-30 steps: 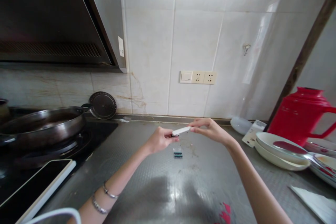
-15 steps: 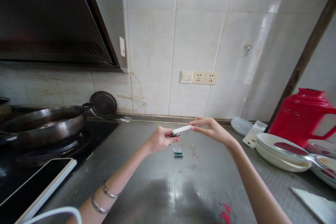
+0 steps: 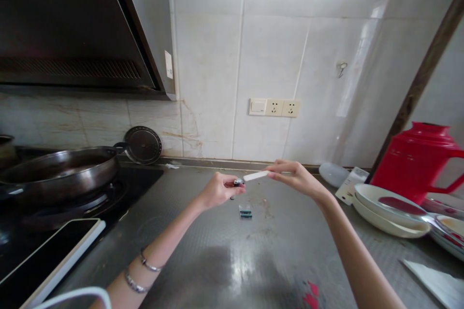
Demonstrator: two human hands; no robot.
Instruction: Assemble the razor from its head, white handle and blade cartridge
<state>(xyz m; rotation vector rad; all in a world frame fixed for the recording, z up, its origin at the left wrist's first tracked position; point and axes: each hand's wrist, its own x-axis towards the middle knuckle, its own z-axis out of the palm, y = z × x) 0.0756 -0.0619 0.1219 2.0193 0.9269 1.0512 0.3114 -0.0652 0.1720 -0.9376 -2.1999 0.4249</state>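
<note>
Above the steel counter (image 3: 224,256), my left hand (image 3: 216,190) pinches a small dark piece (image 3: 238,182) between thumb and fingers. My right hand (image 3: 295,177) holds a thin white strip-like part (image 3: 255,175) by its right end, its left tip just beside the dark piece. Below the hands, two small green-and-black batteries (image 3: 245,212) lie side by side on the counter.
A wok (image 3: 54,170) sits on the black hob at left, with a tablet (image 3: 47,256) near the front. White bowls (image 3: 387,207) and a red jug (image 3: 416,159) stand at right. Wall sockets (image 3: 274,107) are on the tiles behind.
The white strip and the dark piece have come apart: my right hand moved the strip right and slightly up, while my left hand kept the dark piece.
</note>
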